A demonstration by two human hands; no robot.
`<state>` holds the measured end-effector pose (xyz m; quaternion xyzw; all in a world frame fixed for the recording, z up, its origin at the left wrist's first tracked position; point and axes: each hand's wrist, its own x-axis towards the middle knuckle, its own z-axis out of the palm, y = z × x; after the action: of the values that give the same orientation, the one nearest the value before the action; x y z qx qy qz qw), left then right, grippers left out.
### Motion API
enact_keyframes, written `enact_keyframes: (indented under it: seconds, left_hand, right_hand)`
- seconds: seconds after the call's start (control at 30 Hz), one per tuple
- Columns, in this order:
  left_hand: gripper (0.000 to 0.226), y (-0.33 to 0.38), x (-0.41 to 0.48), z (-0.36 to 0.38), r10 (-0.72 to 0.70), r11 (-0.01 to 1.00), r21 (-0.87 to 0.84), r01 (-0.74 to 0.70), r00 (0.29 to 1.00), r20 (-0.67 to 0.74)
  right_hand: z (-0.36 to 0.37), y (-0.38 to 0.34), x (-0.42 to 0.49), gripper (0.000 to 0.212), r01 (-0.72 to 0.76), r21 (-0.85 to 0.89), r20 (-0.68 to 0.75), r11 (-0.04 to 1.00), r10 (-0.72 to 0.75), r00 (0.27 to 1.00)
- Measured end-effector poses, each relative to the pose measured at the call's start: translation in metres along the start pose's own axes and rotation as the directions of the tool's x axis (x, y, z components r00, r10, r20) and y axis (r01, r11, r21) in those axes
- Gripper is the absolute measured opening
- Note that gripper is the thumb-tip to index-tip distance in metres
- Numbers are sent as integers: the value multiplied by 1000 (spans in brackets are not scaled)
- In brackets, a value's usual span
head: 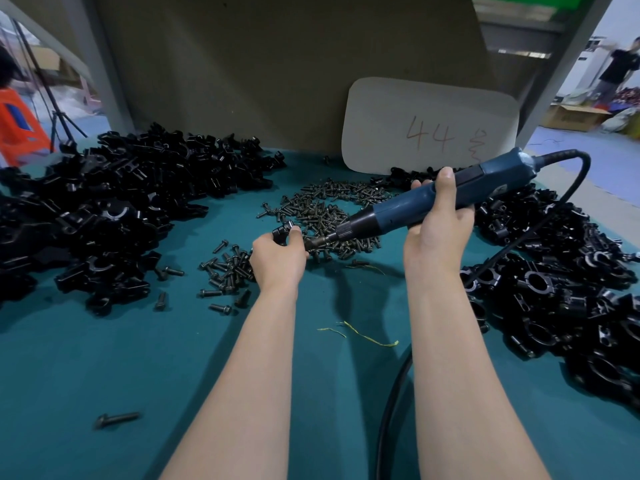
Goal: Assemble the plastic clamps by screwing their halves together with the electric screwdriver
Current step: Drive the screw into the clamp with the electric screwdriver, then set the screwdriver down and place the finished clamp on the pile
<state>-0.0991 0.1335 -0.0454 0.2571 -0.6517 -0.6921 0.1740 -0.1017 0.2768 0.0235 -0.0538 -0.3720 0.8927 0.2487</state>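
Head view: the left hand (277,254) holds a black clamp piece (282,232) and the right hand (438,233) grips the electric screwdriver (433,199) over a teal table (104,358)

The left hand's fingers are curled round the clamp piece, held just above the heap of dark screws (329,206) at the table's middle. The right hand is wrapped fully round the blue body of the screwdriver, which slants down to the left; its bit ends just beside the left hand's fingers, though contact with the clamp piece cannot be made out. A black cable (391,410) runs from the tool's rear and loops down along the right forearm. A pile of black clamp halves (121,202) lies to the left and another clamp pile (554,271) to the right. A pale card (429,126) marked "44" leans against the back wall, a yellow strand (367,336) lies between the forearms, and a lone screw (116,419) lies near the front left
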Motion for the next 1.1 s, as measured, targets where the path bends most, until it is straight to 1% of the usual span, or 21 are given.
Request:
enact_keyframes:
  seconds: [0.13,0.23,0.3,0.37,0.43,0.5,0.53,0.6,0.67,0.7,0.77,0.83,0.93,1.0,1.07,1.1]
  left_hand:
    - [21,0,0,0,0,1000,13,0,1000,-1]
    - [33,1,0,0,-14,1000,14,14,1000,-3]
    - [29,1,-1,0,-25,1000,3,25,1000,0]
    - [23,2,-2,0,-43,998,-36,43,999,-3]
    - [27,5,-2,-2,-87,989,-120,85,996,-12]
    - [27,9,-3,-4,-133,956,-264,129,991,3]
    - [27,12,-4,-5,-149,930,-339,145,989,14]
    - [17,15,-5,-6,-169,877,-449,171,985,43]
    - [15,18,-8,-6,-188,834,-510,213,977,102]
    - [15,19,-8,-7,-195,808,-537,243,970,146]
    - [16,20,-8,-8,-203,754,-582,306,950,236]
    - [18,20,-8,-9,-200,724,-596,348,932,301]
    - [15,20,-10,-7,-168,741,-576,346,925,340]
    - [10,20,-11,-4,-143,788,-532,310,932,332]
    - [8,18,-13,-1,-117,840,-475,261,943,311]
    - [13,18,-14,0,-102,861,-451,234,949,297]
  right_hand:
    - [0,0,0,32,-4,18,-2,1000,4,1000]
    - [0,-1,0,33,0,35,-4,999,0,1000]
    - [0,-1,0,35,-11,37,-3,999,11,1000]
    - [-1,-1,1,36,-17,37,-32,999,18,999]
    - [-3,-4,4,38,5,35,-90,999,-2,996]
    - [-7,-10,9,45,28,-17,-145,999,-31,989]
    - [-11,-13,12,53,16,-76,-148,997,-27,989]
    - [-17,-16,15,74,-86,-264,-90,961,64,994]
    - [-21,-13,16,92,-185,-495,-10,849,208,978]
    - [-21,-9,15,98,-200,-591,17,781,260,966]
    - [-22,4,13,101,-164,-766,31,622,290,956]
    - [-24,15,12,99,-108,-886,20,451,271,962]
    - [-32,20,12,89,-44,-985,-6,166,224,975]
    - [-35,21,13,83,-11,-999,-17,-32,220,975]
    - [-33,20,10,75,9,-984,-30,-176,215,976]
    - [-30,19,7,71,20,-975,-26,-223,199,980]
